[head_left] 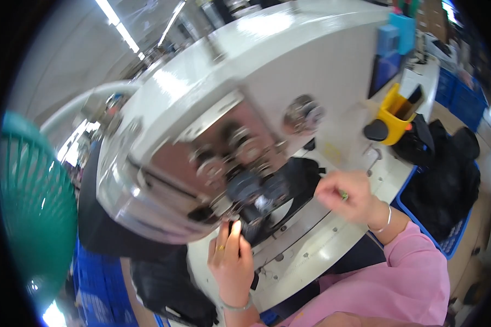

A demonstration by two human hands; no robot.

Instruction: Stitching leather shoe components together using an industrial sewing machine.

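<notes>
Head view: a white sewing machine (333, 82) fills the workroom scene, standing over a white counter (333, 240), with a green fan (38, 207) at left and a blue crate (454, 245) piled with black cloth (442, 188) at right. A black piece (305, 173), partly blurred, lies beneath the machine's head. A worker's hands are well apart: the left hand (232, 264), fingers close together, reaches to the piece's near end, its grip impossible to tell from here; the right hand (349, 195) curls into a loose fist just beside the piece, a small green spot (343, 194) showing at its fingers.
</notes>
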